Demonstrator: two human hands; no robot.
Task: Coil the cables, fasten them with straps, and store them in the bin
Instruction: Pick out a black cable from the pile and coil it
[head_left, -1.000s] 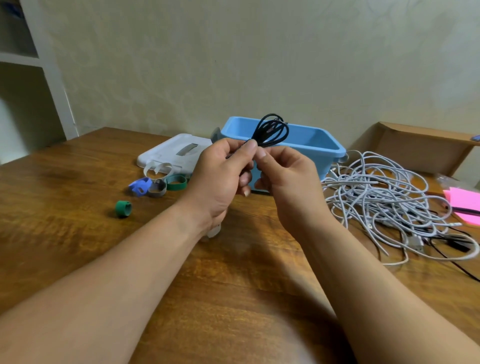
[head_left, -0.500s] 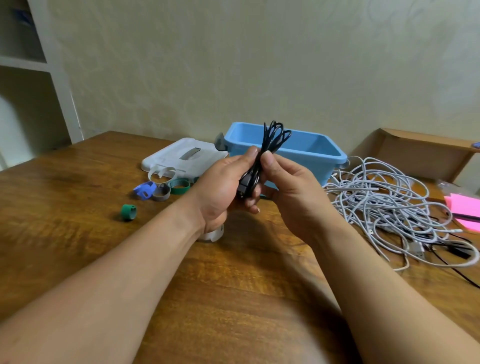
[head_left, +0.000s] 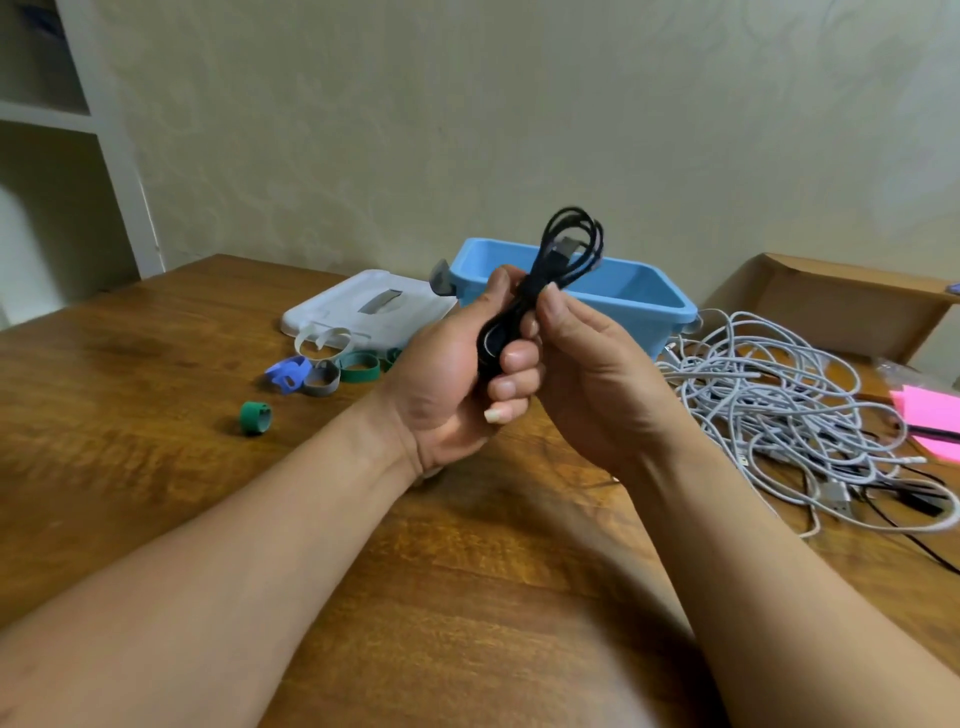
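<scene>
The left hand has its fingers curled round the lower half of the thin black coiled cable, and the right hand pinches its middle. A second ago only fingertips held it. Now it is bunched upright before the far blue plastic bin, probably ready for strapping.

Home room: wooden table, white shelving, textured cream wall
</scene>
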